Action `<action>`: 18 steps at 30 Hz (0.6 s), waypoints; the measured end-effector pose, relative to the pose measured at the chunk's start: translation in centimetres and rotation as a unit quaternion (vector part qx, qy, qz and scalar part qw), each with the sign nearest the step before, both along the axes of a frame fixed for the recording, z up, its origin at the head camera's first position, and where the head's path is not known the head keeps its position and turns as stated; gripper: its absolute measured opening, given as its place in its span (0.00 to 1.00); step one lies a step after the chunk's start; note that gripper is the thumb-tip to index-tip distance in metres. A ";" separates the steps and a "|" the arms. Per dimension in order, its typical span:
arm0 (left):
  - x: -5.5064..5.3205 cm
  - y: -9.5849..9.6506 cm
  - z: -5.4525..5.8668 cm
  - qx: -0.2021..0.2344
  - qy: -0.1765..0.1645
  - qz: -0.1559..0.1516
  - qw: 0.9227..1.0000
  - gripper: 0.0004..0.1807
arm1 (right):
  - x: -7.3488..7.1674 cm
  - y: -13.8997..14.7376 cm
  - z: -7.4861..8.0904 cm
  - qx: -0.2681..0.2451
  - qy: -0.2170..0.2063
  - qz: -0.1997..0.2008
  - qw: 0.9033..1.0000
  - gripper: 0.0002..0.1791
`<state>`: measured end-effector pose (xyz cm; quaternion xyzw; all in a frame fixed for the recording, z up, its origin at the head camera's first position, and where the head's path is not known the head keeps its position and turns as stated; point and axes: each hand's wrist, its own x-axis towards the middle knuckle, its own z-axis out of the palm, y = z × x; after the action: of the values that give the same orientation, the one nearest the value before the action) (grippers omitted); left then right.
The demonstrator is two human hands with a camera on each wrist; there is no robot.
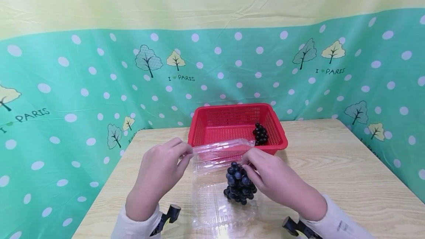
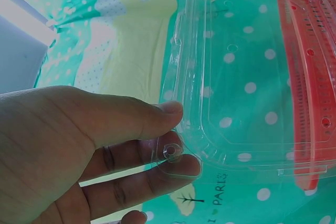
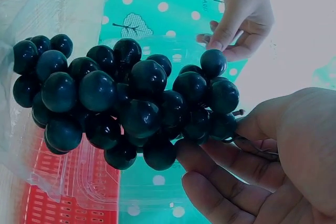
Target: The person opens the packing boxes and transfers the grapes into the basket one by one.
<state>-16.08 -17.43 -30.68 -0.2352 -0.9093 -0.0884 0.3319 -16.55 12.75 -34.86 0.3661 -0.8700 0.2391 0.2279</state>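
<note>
My left hand [image 1: 161, 172] pinches the corner tab of a clear plastic clamshell box's lid [image 2: 236, 103], which stands raised. In the left wrist view the thumb lies on one side of the tab and fingers on the other. My right hand [image 1: 273, 174] holds a bunch of dark grapes [image 1: 239, 183] by the stem at its top, between thumb and fingers. The bunch hangs over the right part of the clear box base [image 1: 210, 205] on the table. In the right wrist view the stem [image 3: 254, 145] shows by the thumb, with the grapes [image 3: 142, 98] stretching leftward.
Just behind the lid stands a red plastic basket [image 1: 281, 137] with slotted walls. A second, smaller bunch of dark grapes [image 1: 260, 134] lies in its right side. The wooden table [image 1: 318, 165] is backed by a green and yellow patterned cloth [image 1: 219, 62].
</note>
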 end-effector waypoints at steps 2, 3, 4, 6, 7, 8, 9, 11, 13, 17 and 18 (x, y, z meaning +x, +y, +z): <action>0.0 0.0 0.0 0.000 0.001 0.000 1.000 0.07 | 0.0 0.1 0.1 0.000 0.003 -0.002 1.000 0.10; 0.0 0.0 0.0 0.000 0.001 -0.001 1.000 0.07 | 0.0 0.2 0.2 0.000 0.005 -0.004 1.000 0.10; 0.0 0.0 0.0 0.001 0.002 -0.001 1.000 0.07 | 0.0 0.2 0.2 0.000 0.005 -0.005 1.000 0.10; 0.0 0.0 0.0 0.002 0.003 -0.001 1.000 0.07 | 0.0 0.3 0.3 -0.001 0.005 -0.006 1.000 0.10; 0.0 0.0 0.0 0.002 0.003 -0.001 1.000 0.07 | 0.0 0.4 0.4 0.000 0.005 -0.007 1.000 0.10; 0.0 0.0 0.0 0.002 0.003 -0.001 1.000 0.07 | 0.0 0.4 0.4 0.000 0.007 -0.007 1.000 0.10; 0.0 0.0 0.0 0.002 0.003 -0.002 1.000 0.07 | 0.0 0.5 0.5 0.000 0.007 -0.007 1.000 0.10; -0.1 0.0 0.0 0.002 0.003 -0.001 1.000 0.07 | -0.1 0.7 0.6 0.000 0.008 -0.007 1.000 0.10; -0.1 0.0 0.0 0.001 0.001 0.001 1.000 0.07 | -0.1 0.8 0.7 0.000 0.011 -0.006 1.000 0.10; -0.1 0.0 0.0 0.000 -0.001 0.003 1.000 0.07 | -0.1 1.1 0.9 -0.009 0.013 0.000 1.000 0.09; -0.1 0.0 0.0 0.000 -0.001 0.004 1.000 0.07 | -0.1 1.2 1.0 -0.012 0.015 0.002 1.000 0.09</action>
<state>-16.22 -17.46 -30.72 -0.2317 -0.9105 -0.0878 0.3311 -16.70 13.95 -33.90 0.3687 -0.8630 0.2442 0.2444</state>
